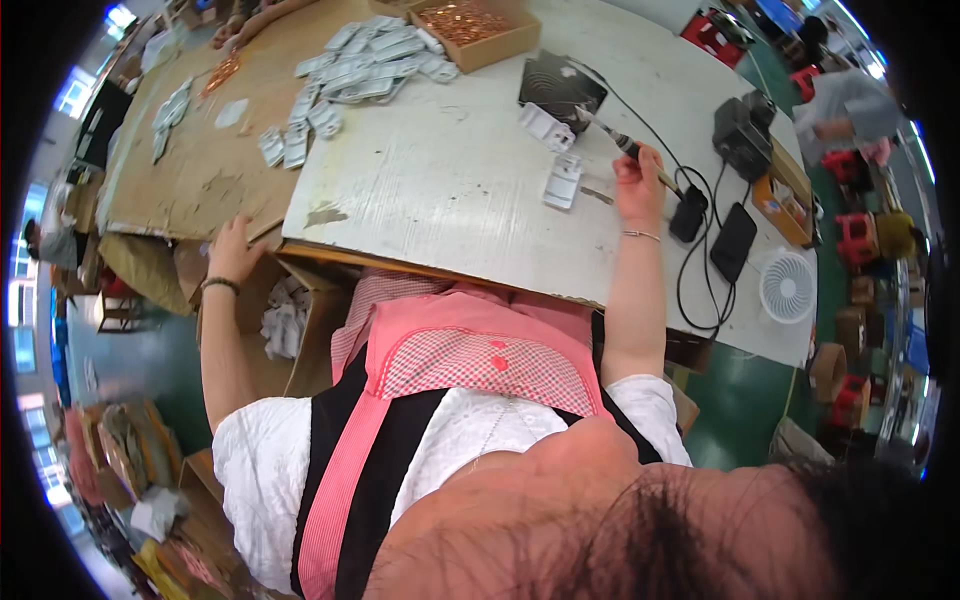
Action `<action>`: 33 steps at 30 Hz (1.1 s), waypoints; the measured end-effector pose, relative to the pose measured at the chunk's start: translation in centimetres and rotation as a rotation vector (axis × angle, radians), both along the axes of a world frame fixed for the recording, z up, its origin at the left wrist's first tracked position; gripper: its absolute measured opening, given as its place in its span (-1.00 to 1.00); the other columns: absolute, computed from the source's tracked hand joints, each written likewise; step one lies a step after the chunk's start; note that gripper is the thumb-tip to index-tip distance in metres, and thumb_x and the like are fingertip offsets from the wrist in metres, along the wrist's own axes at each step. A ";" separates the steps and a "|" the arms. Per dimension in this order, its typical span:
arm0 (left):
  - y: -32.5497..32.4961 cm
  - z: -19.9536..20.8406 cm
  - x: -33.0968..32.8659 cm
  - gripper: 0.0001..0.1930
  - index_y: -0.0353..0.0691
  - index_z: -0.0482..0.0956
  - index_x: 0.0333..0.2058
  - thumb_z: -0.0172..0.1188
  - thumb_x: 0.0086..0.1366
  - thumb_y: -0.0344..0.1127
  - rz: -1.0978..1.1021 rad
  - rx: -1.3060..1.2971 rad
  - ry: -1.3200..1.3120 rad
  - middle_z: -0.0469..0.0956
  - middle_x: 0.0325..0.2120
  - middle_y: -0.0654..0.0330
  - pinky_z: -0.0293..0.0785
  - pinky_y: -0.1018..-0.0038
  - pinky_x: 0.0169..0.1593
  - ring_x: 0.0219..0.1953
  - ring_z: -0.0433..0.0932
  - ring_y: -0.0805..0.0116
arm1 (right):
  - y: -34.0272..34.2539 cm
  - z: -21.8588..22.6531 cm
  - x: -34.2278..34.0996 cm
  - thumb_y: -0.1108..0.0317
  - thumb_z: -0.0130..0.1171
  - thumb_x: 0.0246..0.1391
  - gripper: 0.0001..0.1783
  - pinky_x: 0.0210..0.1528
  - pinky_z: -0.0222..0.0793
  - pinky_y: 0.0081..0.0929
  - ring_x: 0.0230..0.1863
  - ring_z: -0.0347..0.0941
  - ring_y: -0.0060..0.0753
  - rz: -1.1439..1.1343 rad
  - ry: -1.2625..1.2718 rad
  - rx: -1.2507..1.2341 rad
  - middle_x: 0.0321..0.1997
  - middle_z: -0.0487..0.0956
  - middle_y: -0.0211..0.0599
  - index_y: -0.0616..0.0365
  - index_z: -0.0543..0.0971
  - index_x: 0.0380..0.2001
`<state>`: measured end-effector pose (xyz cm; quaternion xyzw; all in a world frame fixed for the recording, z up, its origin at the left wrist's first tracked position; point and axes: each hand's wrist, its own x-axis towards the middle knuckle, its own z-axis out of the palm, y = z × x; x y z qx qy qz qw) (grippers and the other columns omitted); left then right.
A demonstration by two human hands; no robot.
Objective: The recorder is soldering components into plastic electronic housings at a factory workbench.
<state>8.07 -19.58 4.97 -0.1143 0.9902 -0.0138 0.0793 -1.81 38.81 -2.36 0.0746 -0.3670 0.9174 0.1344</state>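
Observation:
My right hand (638,185) is closed around a pen-shaped tool (627,146) with a dark grip and a pale, narrow tip. Its tip points at a white plastic housing (547,127) that lies against a black plate (562,85). Just below, a second pale plastic housing (563,182) rests on the white tabletop, left of my right hand. Over at the table's near left edge, my left hand (234,250) holds nothing, its fingers apart and touching the edge above an open cardboard box (305,315).
A heap of pale housings (375,60) lies at the back beside a box of copper-coloured parts (470,25). Cables loop on the right around a black adapter (688,213), a phone-like black slab (735,240) and a round white fan (787,287). Another person's arm (262,20) reaches in far left.

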 end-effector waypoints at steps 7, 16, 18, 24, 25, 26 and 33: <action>24.9 0.0 -8.7 -0.30 -0.20 0.30 -0.04 0.30 -0.09 0.06 -0.840 0.347 0.254 0.26 0.05 0.03 -0.15 0.20 0.25 0.22 0.02 0.06 | 1.4 0.2 0.7 0.31 0.14 0.01 -0.84 -0.36 0.16 -0.52 -0.58 0.28 -0.55 -0.020 0.030 -0.032 -0.52 0.51 -0.36 0.12 0.50 -0.34; 37.4 -4.8 -10.5 -0.44 -0.28 0.30 -0.07 0.14 0.01 -0.06 -0.869 0.464 0.276 0.29 -0.08 -0.01 0.10 0.17 0.11 0.05 0.22 0.07 | 1.4 0.8 1.4 0.32 0.15 0.00 -0.86 -0.45 0.18 -0.56 -0.57 0.29 -0.56 -0.121 -0.019 -0.061 -0.50 0.47 -0.40 0.13 0.49 -0.40; 34.3 -5.0 -10.0 -0.55 -0.23 0.34 -0.13 0.13 -0.02 -0.21 -0.862 0.411 0.318 0.33 -0.13 0.05 0.19 0.17 0.01 -0.02 0.28 0.10 | 0.8 0.3 0.8 0.36 0.18 -0.02 -0.84 -0.45 0.29 -0.64 -0.49 0.36 -0.54 -0.082 0.011 -0.118 -0.44 0.47 -0.33 0.20 0.44 -0.43; 20.9 -4.7 -5.9 -0.62 -0.24 0.35 -0.12 0.07 0.04 -0.31 -0.589 0.308 0.411 0.36 -0.19 0.00 0.25 0.17 -0.05 -0.11 0.32 0.01 | 0.1 1.0 0.9 0.34 0.17 -0.02 -0.83 -0.48 0.26 -0.64 -0.54 0.35 -0.54 -0.123 -0.076 -0.002 -0.53 0.44 -0.36 0.19 0.45 -0.41; 18.0 -5.0 -5.0 -0.62 -0.26 0.35 -0.12 0.07 0.05 -0.30 -0.541 0.277 0.427 0.36 -0.20 -0.01 0.25 0.17 -0.05 -0.11 0.32 -0.01 | 0.0 0.9 0.9 0.35 0.15 -0.01 -0.84 -0.48 0.26 -0.65 -0.54 0.34 -0.54 -0.149 -0.075 0.006 -0.52 0.44 -0.36 0.19 0.45 -0.41; 14.8 -5.2 -3.8 -0.62 -0.27 0.35 -0.11 0.07 0.06 -0.30 -0.472 0.231 0.444 0.36 -0.21 -0.02 0.26 0.18 -0.05 -0.12 0.31 -0.02 | -0.1 0.7 0.7 0.35 0.14 0.00 -0.86 -0.44 0.26 -0.65 -0.49 0.34 -0.56 -0.133 -0.080 -0.022 -0.47 0.44 -0.37 0.18 0.45 -0.41; -2.9 -9.1 7.1 -0.57 -0.23 0.31 -0.07 0.10 0.06 -0.29 0.163 0.141 0.309 0.39 -0.19 -0.07 0.34 0.20 -0.10 -0.12 0.38 -0.02 | 0.7 -0.3 1.2 0.39 0.17 -0.02 -0.86 -0.40 0.25 -0.66 -0.44 0.31 -0.61 -0.065 -0.068 -0.015 -0.46 0.43 -0.40 0.20 0.46 -0.40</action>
